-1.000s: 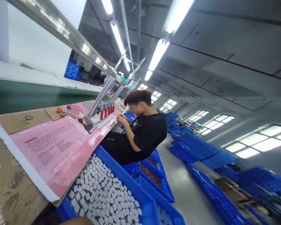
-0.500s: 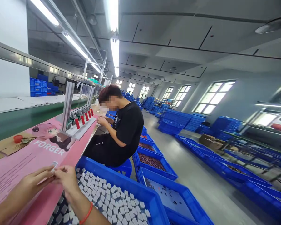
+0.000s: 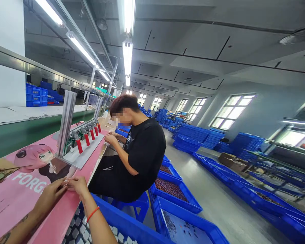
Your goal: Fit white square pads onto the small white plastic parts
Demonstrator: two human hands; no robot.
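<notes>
Our hands meet right at the near edge of the counter (image 3: 53,217), where the pink poster (image 3: 12,200) covering it ends and the rim of a blue bin (image 3: 122,225) begins just below. There is little room ahead of them: the base plate of a metal fixture (image 3: 78,159) lies just beyond our fingertips. To the right, a co-worker (image 3: 139,152) sits close by on a blue stool (image 3: 133,205), and past that the floor aisle (image 3: 218,203) lies open.

The poster is smooth, glossy paper. The fixture is brushed aluminium with upright posts and a row of red-handled clamps (image 3: 86,139). The bin is hard plastic, holding small pale cubes (image 3: 78,230).

Our left hand (image 3: 49,196) and right hand (image 3: 77,184) are pressed fingertip to fingertip, together pinching a small pale piece (image 3: 66,180) just above the poster. It is too tiny to make out its shape.
</notes>
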